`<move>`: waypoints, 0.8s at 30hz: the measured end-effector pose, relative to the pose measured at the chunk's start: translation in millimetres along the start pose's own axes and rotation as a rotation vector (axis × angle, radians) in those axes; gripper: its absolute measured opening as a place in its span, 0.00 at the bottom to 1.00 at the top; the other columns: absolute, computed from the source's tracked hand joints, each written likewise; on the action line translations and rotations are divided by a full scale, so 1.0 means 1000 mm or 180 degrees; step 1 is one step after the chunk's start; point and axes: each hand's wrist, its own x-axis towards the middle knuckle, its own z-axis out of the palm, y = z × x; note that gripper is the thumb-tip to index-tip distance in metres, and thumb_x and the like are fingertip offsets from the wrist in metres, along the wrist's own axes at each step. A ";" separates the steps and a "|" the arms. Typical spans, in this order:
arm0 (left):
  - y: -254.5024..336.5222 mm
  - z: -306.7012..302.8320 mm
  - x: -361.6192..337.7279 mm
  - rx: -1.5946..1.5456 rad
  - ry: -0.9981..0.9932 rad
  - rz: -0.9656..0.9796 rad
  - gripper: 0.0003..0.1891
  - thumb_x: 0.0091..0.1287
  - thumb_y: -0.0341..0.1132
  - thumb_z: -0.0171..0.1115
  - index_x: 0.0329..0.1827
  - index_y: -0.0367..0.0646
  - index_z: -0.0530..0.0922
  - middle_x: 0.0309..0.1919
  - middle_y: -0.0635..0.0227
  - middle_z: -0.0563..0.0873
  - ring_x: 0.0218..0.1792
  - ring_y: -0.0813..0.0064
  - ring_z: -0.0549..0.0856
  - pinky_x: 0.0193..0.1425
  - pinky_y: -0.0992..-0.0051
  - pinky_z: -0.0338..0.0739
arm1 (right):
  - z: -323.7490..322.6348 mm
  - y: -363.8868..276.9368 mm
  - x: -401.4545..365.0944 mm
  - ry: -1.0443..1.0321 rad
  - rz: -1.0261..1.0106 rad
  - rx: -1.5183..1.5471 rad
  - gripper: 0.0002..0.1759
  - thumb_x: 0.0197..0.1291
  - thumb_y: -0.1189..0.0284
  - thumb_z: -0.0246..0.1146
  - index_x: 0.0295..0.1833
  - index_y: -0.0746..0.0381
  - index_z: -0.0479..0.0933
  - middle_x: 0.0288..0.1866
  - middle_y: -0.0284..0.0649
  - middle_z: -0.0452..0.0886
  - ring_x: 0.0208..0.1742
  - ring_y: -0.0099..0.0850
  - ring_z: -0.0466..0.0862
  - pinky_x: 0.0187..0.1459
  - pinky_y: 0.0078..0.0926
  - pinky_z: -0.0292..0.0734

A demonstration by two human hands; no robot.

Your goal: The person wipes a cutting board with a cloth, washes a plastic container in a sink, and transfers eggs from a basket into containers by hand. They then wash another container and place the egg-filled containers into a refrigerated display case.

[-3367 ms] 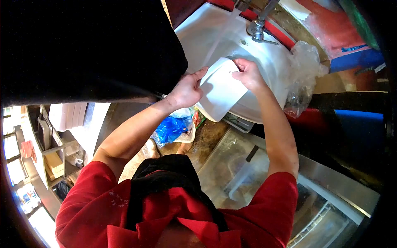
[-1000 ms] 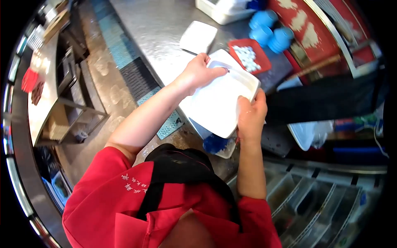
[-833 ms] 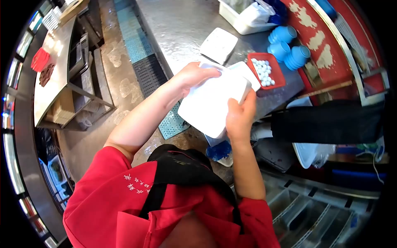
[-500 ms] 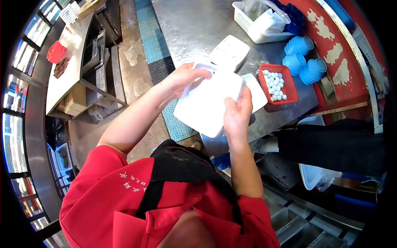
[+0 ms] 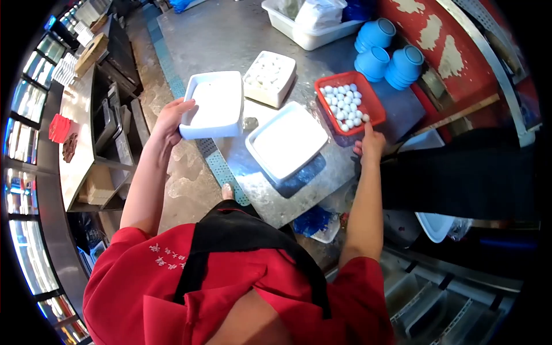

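My left hand (image 5: 171,119) grips the near left corner of a shallow white plastic tub (image 5: 215,106), held up beside the metal table's left edge. At the near right corner of a red plastic basket (image 5: 376,115), my right hand (image 5: 372,144) has its fingers closed at the rim, with a fingertip by the white balls (image 5: 345,106) inside. Between my hands, a second white tub (image 5: 287,141) with a plain white surface rests on the table. Behind it stands a white tub (image 5: 270,77) holding small white pieces.
Blue stacked bowls (image 5: 374,62) stand behind the basket. A white bin (image 5: 305,34) with plastic bags is at the back of the metal table (image 5: 207,43). A person's dark sleeve (image 5: 454,172) reaches in from the right. A shelved counter (image 5: 80,132) stands left.
My hands have separated. The left carried the white tub leftward off the spot over the second tub; the right let go of it and moved right to the red basket. The view has shifted.
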 end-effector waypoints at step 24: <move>-0.049 0.085 0.222 0.1196 -0.0824 0.0055 0.21 0.57 0.25 0.49 0.57 0.34 0.73 0.41 0.58 0.83 0.40 0.69 0.82 0.44 0.71 0.76 | 0.081 -0.137 -0.053 -0.0197 -0.1576 0.1054 0.10 0.48 0.84 0.57 0.39 0.69 0.75 0.31 0.36 0.79 0.29 0.20 0.77 0.31 0.17 0.72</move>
